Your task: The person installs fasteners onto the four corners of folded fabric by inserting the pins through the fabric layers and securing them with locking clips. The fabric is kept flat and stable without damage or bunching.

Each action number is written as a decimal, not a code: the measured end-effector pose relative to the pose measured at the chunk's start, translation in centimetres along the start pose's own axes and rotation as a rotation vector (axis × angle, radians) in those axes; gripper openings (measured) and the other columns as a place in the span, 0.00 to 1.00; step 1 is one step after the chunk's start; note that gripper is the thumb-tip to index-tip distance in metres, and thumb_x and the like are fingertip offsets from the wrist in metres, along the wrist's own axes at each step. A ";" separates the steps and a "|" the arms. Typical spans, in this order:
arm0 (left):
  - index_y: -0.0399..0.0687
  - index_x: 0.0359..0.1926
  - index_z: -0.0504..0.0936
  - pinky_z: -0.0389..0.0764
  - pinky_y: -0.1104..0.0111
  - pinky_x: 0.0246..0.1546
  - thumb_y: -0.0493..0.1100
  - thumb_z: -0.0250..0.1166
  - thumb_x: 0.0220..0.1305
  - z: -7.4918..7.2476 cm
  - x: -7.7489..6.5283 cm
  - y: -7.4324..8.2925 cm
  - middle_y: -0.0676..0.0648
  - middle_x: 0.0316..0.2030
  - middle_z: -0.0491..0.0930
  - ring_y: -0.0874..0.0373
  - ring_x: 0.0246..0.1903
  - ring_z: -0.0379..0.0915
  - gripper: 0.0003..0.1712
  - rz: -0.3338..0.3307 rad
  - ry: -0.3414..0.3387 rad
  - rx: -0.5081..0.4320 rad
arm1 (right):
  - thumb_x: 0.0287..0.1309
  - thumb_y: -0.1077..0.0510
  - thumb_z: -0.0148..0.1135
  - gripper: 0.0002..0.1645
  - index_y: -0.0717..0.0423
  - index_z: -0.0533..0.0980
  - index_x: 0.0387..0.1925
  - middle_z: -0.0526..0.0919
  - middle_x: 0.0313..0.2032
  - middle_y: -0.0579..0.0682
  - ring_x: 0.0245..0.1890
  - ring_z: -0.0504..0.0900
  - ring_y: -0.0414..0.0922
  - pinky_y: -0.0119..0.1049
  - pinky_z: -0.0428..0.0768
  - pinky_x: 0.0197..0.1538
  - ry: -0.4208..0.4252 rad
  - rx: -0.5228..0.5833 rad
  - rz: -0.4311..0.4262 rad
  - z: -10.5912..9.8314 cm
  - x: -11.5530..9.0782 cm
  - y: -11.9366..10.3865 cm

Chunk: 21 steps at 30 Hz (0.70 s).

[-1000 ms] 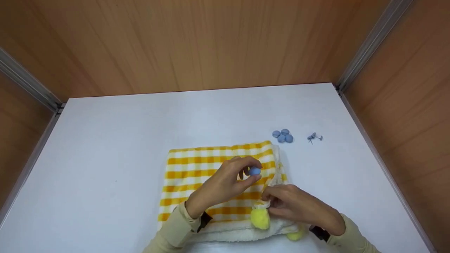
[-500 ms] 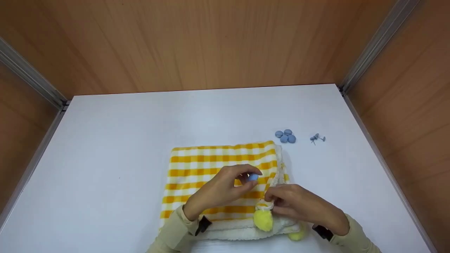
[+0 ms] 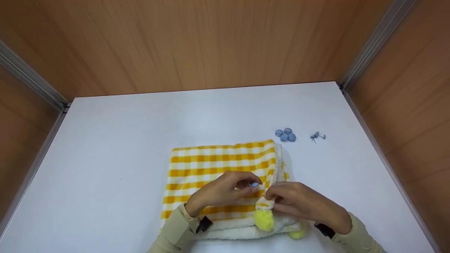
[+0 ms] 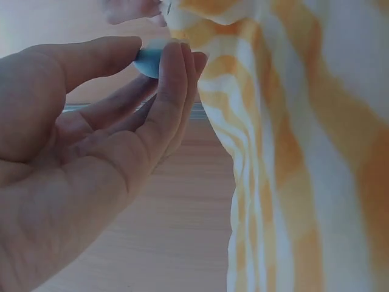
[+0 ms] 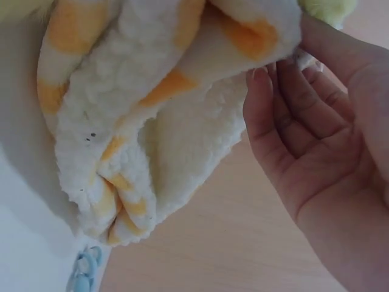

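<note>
A folded yellow-and-white checked blanket (image 3: 219,160) with a fleecy white underside lies at the table's front. Over it, my left hand (image 3: 223,191) pinches a small blue domed cap (image 4: 148,62) between thumb and fingertips, close beside the gathered corner. My right hand (image 3: 306,200) pinches that corner between thumb and fingers; a yellow pom-pom (image 3: 263,220) hangs from it. In the right wrist view the folded fleece edge (image 5: 194,131) runs up to the fingers (image 5: 262,103), and a bit of something pale and shiny shows behind them.
Several blue domed caps (image 3: 284,137) sit in a cluster beyond the blanket's far right corner. To their right lie several small blue flat-headed pins (image 3: 317,136). A second yellow pom-pom (image 3: 297,233) pokes out at the front. Wood-grain panels (image 3: 197,45) enclose the white table (image 3: 105,140).
My left hand has come down and nearer to the right hand, the blue cap turning more hidden between its fingers. The right hand keeps its pinch on the blanket corner.
</note>
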<state>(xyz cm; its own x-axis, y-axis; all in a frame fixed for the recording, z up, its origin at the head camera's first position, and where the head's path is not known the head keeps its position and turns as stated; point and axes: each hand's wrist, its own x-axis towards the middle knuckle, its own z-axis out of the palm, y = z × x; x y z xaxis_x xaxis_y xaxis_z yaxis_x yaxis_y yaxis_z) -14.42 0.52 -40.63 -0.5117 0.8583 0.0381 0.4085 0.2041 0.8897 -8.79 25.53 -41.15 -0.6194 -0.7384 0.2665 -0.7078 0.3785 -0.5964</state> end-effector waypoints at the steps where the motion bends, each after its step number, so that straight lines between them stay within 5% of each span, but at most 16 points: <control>1: 0.43 0.53 0.77 0.78 0.74 0.40 0.45 0.52 0.72 0.0 0.0 -0.1 0.50 0.46 0.80 0.65 0.40 0.77 0.16 0.001 -0.009 -0.003 | 0.62 0.56 0.61 0.07 0.46 0.75 0.42 0.78 0.36 0.37 0.32 0.75 0.32 0.20 0.74 0.36 0.003 -0.001 -0.003 0.0 0.0 0.0; 21: 0.47 0.53 0.78 0.79 0.73 0.35 0.46 0.52 0.72 0.6 0.1 0.1 0.52 0.40 0.81 0.62 0.33 0.78 0.15 0.024 -0.078 -0.064 | 0.61 0.59 0.61 0.07 0.49 0.76 0.42 0.79 0.38 0.39 0.36 0.78 0.31 0.21 0.76 0.38 0.014 0.036 0.025 0.1 0.1 0.1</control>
<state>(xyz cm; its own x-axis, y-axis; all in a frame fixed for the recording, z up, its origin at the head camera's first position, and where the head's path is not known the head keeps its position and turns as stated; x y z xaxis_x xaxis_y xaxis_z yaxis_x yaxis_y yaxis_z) -13.99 0.92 -40.76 -0.4409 0.8972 0.0262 0.3693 0.1547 0.9164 -8.90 25.50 -41.29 -0.6418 -0.7209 0.2616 -0.6795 0.3765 -0.6297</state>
